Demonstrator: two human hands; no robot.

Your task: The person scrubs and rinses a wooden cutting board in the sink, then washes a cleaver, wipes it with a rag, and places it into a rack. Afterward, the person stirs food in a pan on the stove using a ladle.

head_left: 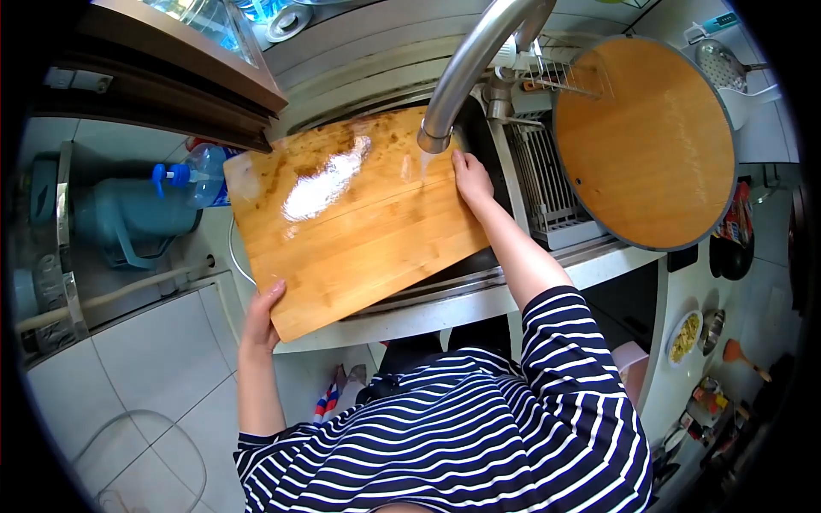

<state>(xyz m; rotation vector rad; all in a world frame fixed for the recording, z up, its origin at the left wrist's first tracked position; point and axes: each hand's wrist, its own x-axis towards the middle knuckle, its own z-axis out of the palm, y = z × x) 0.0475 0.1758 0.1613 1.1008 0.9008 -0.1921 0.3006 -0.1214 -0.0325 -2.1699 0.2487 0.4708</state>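
Observation:
A large rectangular wooden cutting board (368,248) lies tilted over the dark sink (492,141), its upper face wet and shiny with dark stains along the far edge. My left hand (263,315) grips its near left corner, thumb on top. At the board's right edge, my right hand (473,181) holds on with the thumb on the upper face and the other fingers hidden beneath. The curved metal faucet (462,73) reaches over the board near my right hand, and a thin stream of water seems to fall from it onto the wood.
A round wooden board (646,141) leans over a dish rack (547,175) on the right. Left of the sink stand a blue pump bottle (205,175) and a teal jug (137,218). An open window frame (188,51) juts in at upper left. A bowl of food (684,338) sits far right.

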